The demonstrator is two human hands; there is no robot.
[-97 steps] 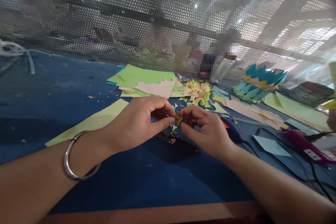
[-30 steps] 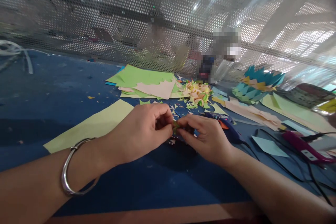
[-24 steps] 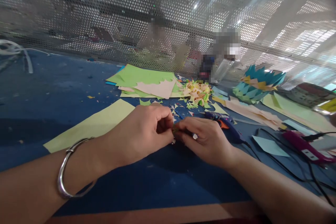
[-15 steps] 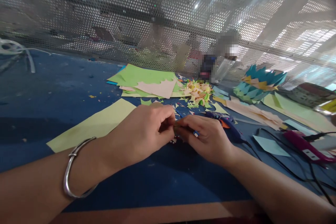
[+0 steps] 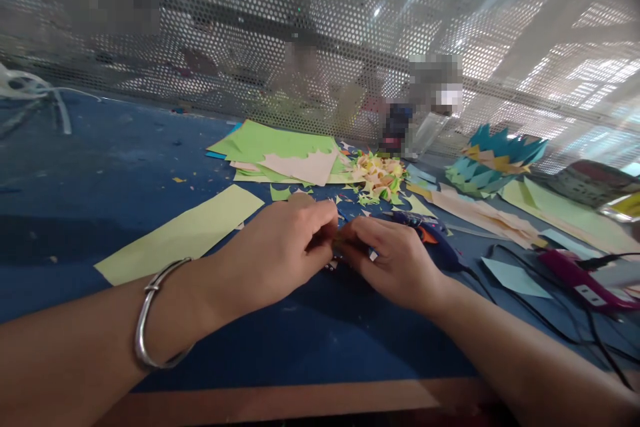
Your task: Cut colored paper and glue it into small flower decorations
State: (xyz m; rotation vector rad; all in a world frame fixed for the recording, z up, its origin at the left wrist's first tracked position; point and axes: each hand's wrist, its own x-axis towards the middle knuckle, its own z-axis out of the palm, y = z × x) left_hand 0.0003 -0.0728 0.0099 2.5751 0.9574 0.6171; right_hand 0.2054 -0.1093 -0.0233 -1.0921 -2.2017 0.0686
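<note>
My left hand (image 5: 285, 247) and my right hand (image 5: 390, 257) meet fingertip to fingertip above the blue tabletop (image 5: 320, 353). Both are closed in a pinch, and whatever lies between the fingers is mostly hidden and too small to name. Small scraps show just below and behind the fingertips. A pale yellow-green paper strip (image 5: 185, 230) lies beyond my left wrist, which wears a silver bangle. Just to the right of my right hand rests a blue glue gun (image 5: 445, 243) with an orange trigger.
Green paper sheets (image 5: 280, 147) are stacked behind my hands, beside a heap of cut paper pieces (image 5: 380, 173). A teal and yellow spiky paper ring (image 5: 495, 160) stands back right. Black cords and a magenta power strip (image 5: 575, 280) lie right. A perforated metal screen (image 5: 225, 47) borders the back.
The view has shifted a little, so the left arm and the paper strip sit slightly farther right. Both hands keep their fingertips together.
</note>
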